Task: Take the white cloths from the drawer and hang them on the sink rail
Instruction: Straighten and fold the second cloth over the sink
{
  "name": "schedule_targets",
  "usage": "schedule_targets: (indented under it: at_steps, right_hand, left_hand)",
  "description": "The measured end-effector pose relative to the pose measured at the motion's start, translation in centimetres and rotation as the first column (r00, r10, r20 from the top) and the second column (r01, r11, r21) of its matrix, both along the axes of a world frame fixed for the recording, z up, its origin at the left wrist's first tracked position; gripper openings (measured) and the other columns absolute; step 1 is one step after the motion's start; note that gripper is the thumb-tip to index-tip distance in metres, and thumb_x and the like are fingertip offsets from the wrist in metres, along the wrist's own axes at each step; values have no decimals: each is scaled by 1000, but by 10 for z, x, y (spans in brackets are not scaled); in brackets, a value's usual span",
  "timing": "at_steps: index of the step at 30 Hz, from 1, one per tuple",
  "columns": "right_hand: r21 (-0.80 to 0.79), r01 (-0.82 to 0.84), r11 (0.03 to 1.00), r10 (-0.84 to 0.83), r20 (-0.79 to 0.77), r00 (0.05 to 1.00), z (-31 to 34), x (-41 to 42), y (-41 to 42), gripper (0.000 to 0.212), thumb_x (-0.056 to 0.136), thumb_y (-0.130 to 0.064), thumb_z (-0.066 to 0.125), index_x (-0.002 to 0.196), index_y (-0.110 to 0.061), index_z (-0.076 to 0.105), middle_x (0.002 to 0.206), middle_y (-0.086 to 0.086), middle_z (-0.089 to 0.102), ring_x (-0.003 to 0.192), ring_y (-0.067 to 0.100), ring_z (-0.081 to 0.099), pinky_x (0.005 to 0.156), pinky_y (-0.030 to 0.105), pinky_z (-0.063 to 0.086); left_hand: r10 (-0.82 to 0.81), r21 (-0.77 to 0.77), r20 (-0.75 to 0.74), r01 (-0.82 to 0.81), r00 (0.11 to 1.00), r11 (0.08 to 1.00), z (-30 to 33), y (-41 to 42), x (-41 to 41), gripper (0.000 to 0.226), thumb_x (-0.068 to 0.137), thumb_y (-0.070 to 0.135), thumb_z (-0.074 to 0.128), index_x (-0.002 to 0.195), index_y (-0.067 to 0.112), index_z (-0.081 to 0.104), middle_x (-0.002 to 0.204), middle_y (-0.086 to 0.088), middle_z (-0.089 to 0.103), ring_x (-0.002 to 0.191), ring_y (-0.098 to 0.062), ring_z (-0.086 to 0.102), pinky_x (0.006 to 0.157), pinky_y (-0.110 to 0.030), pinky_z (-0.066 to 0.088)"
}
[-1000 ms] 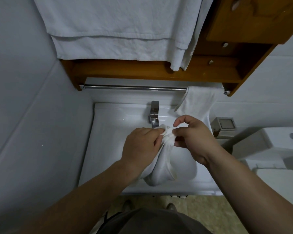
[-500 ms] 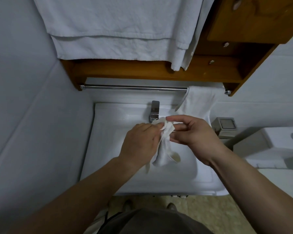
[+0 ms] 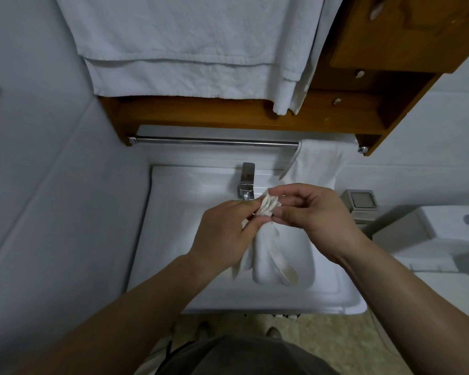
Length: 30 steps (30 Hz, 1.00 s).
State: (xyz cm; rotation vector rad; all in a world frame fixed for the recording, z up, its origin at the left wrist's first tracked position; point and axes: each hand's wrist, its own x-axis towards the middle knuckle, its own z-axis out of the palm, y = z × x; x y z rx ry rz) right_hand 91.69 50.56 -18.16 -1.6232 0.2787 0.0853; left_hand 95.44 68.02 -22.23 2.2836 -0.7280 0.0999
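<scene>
Both hands, the left hand (image 3: 222, 234) and the right hand (image 3: 313, 215), pinch the bunched top of a white cloth (image 3: 266, 247) over the sink (image 3: 173, 212), so next it likely needs shaking open and draping on the rail (image 3: 214, 142) beside the hung cloth (image 3: 317, 163).

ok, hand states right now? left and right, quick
Left hand: fingers curled round the bunched white cloth, gripping it over the sink.
Right hand: thumb and fingers pinching the same cloth's gathered top edge.
</scene>
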Motion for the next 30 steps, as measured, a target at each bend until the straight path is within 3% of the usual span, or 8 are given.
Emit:
schedule_targets:
  at_steps: [2,5,8,12,16,19,25,30]
  right_hand:
    - [45,-90,995,89,18,996,1,-1,-3,38,85,18,60,115,-2,69,100,13,76,96,25,73,85,27,58]
    - [17,-139,990,138,71,988,5,-1,-6,39,83,21,61,113,-2,69,98,10,77,93,23,74,83,24,58]
    - [-228,-61,972,97,151,984,6,0,-3,28,79,8,74,94,-16,75,87,-1,78,84,16,74,79,23,57]
    - [-584,135,800,109,363,926,-3,0,-1,32,77,-7,82,82,-36,71,76,-16,68,75,5,64,70,11,50]
    - [-656,286,698,162,534,830,-17,-3,2,11,81,-23,76,91,-18,78,102,-16,56,91,-6,55,81,6,43]
    - [-688,327,648,245,595,766,-19,-2,3,19,87,-28,66,92,-13,77,113,-12,56,103,1,55,92,7,40]
    - [-692,321,647,283,608,742,-16,-3,2,16,88,-23,66,95,-12,75,104,-17,58,100,-3,55,93,11,45]
    - [-674,344,654,302,649,698,-18,-4,4,12,83,-4,72,94,-9,75,103,-12,65,97,8,66,87,20,52]
  left_hand:
    - [71,-80,17,-69,997,994,0,1,1,33,91,40,59,115,23,72,91,4,76,77,-11,67,70,-22,53]
    - [94,-210,-46,-101,995,972,4,2,-1,34,90,45,57,106,22,76,86,6,76,76,-7,67,69,-14,50]
    - [55,-244,-109,-80,993,967,7,1,-1,33,89,47,55,104,25,76,82,9,75,76,-5,66,68,-12,47]
    - [46,-221,-235,-99,971,970,8,0,-3,26,96,37,55,106,26,75,88,11,75,79,-2,66,70,-7,45]
    - [45,-269,-400,-164,916,949,10,0,-1,21,97,31,54,100,31,74,88,16,72,81,5,65,74,-5,45]
    - [0,-393,-483,-218,875,893,12,-2,-3,22,97,25,55,90,35,73,83,11,75,82,-4,68,79,-20,54]
    - [-269,-623,-668,-323,694,713,3,-1,-3,23,92,30,60,100,18,78,103,-13,74,103,-33,67,97,-51,51]
    - [-528,-706,-708,-459,469,539,0,-1,-1,52,86,36,62,117,-6,64,122,-30,61,117,-42,57,96,-45,51]
